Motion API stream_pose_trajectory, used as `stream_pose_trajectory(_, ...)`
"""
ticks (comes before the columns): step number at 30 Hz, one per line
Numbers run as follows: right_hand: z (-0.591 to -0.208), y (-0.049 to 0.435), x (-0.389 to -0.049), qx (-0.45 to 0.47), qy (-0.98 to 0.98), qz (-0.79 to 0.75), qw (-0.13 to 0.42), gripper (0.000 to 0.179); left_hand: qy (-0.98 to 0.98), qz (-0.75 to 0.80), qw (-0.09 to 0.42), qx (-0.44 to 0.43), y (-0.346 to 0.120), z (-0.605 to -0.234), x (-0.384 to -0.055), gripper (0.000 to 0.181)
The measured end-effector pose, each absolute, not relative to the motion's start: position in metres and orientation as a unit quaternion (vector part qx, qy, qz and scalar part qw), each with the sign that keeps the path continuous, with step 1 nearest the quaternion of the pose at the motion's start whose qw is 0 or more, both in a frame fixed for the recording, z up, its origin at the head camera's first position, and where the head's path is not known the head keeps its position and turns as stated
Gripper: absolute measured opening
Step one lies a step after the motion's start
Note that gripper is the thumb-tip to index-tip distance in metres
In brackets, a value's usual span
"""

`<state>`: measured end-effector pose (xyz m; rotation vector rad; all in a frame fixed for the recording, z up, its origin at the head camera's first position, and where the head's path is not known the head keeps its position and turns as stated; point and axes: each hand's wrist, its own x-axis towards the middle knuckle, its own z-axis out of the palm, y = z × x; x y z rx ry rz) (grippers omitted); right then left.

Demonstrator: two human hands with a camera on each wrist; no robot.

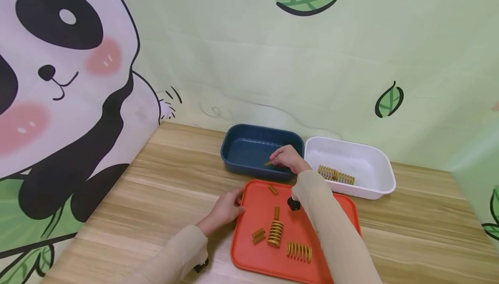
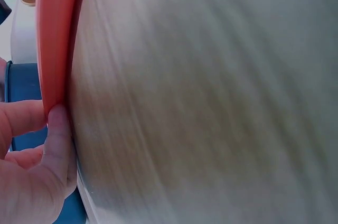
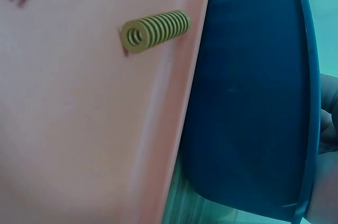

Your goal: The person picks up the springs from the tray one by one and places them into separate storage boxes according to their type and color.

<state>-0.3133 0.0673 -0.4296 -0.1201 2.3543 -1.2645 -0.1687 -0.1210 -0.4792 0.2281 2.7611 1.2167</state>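
A small yellow spring (image 1: 268, 163) is pinched in the fingertips of my right hand (image 1: 288, 158), over the dark blue bin (image 1: 238, 169). In the right wrist view, the bin's wall (image 3: 248, 102) hides most of that hand (image 3: 328, 113). My left hand (image 1: 224, 209) grips the left rim of the red tray (image 1: 249, 256); the left wrist view shows its fingers (image 2: 59, 134) on the rim. On the tray lie a small spring (image 1: 273, 189) near the far edge, another small spring (image 1: 277, 212), short springs (image 1: 258, 235) and large springs (image 1: 299, 251).
A white bin (image 1: 370, 162) stands to the right of the blue one, with large yellow springs (image 1: 336, 175) inside it. Both bins sit behind the tray on a wooden table (image 1: 175, 167). A printed cloth (image 1: 234, 59) hangs behind the table.
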Motion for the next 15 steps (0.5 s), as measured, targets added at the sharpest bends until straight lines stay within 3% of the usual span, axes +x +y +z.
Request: stream_pose_trajectory(15,-0.4381,0.0631,-0.3160,-0.070,0.889,-0.416,0.175,0.020,0.910,0.405,0.067,0.066,-0.1205,-0.4810,-0.1687,0.054)
